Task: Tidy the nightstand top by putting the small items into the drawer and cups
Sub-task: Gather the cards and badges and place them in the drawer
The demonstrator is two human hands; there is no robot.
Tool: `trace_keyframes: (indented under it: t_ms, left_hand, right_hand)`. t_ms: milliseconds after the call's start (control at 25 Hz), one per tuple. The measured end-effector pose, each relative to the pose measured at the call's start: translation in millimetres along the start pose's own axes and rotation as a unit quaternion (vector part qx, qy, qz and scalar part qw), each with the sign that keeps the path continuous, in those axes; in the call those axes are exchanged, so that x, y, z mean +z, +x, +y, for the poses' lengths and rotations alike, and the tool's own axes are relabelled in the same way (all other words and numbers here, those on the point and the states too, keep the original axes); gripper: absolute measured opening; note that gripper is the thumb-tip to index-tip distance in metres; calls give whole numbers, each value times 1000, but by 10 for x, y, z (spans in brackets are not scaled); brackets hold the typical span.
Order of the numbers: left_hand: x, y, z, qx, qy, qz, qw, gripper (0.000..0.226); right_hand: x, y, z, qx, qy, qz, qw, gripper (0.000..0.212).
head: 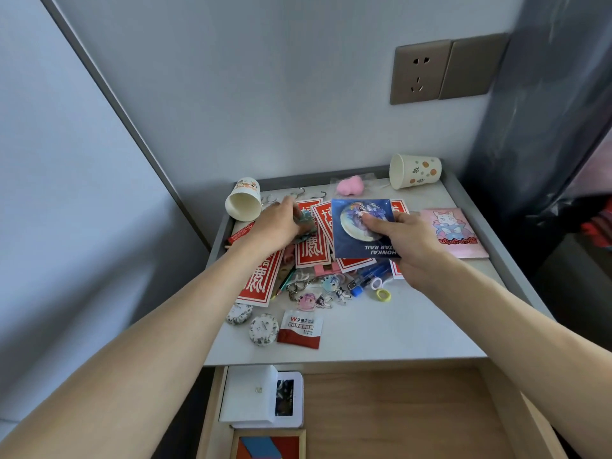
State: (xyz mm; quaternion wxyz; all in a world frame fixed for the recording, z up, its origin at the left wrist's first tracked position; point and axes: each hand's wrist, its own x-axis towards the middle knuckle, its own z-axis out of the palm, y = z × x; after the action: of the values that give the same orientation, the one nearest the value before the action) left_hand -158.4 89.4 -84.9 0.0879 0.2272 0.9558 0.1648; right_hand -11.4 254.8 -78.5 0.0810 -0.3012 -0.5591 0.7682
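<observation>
Top [414,326]: smooth, matt, pale. Drawer [397,412]: light wood, grain visible, matt. Dotted cup [415,170] and second cup [243,202]: printed paper, matt inside. Blue pack [351,240]: glossy film, highlights noted. Red cards [309,251]: printed paper, slight sheen. Hooks [299,192]: bright metal. Pink sponge [349,186]: soft, matt, wrapped in clear plastic. Socket plate [420,72]: satin bronze finish
</observation>
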Motion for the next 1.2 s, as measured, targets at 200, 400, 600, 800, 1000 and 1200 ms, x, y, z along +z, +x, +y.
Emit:
trace_keyframes:
  t_ms: [200, 400, 600, 800, 1000, 1200]
  left_hand:
    - [-59, 27, -32, -46, -133, 28, 990, 46]
    - [-155, 26, -119, -75, -281, 14, 957, 37]
    - [-427, -520, 73, -127, -597, 13, 792, 34]
    - [-353, -1496, 105, -148, -696, 42, 701, 42]
    - [-204, -2046, 39, -191, -704, 74, 680, 29]
    - [-306, -2024, -53, -158, -538, -14, 828, 25]
  right_hand:
    - [-23, -63, 1, -1, 11, -9, 1000, 28]
    - [-12, -95, 18, -7, 14, -4, 1000, 28]
    - [104, -258, 9, -39, -39, 14, 998, 21]
    - [484, -785, 144, -73, -79, -104, 989, 20]
    - [630, -1280, 381, -73, -88, -164, 980, 33]
    - [232, -1238, 339, -15, -4, -45, 999, 39]
